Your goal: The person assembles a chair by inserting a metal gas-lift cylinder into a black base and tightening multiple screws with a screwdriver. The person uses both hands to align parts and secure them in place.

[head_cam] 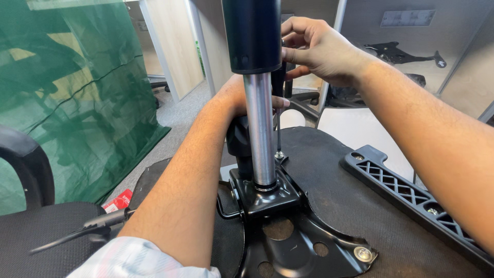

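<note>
Step in hand seems screw-tightening: right hand (319, 49) grips the screwdriver (278, 118) top, left hand (242, 98) closes on its shaft behind the gas cylinder (260, 128), tip on screw (279, 154) at the plate's (303, 242) far edge; next probably needs steady downward turns.

Counted items: two hands, the left hand (242, 98) and the right hand (319, 49); one screwdriver (278, 108), its tip on one bolt (279, 154); one gas-lift column (259, 103), made of one black upper cylinder and one chrome piston; one black metal mounting plate (303, 242) with three round holes in view and one silver bolt head (363, 253); one upturned seat pan (334, 190); one latticed black plastic armrest bracket (411, 193); one green plastic sheet (72, 98).
</note>
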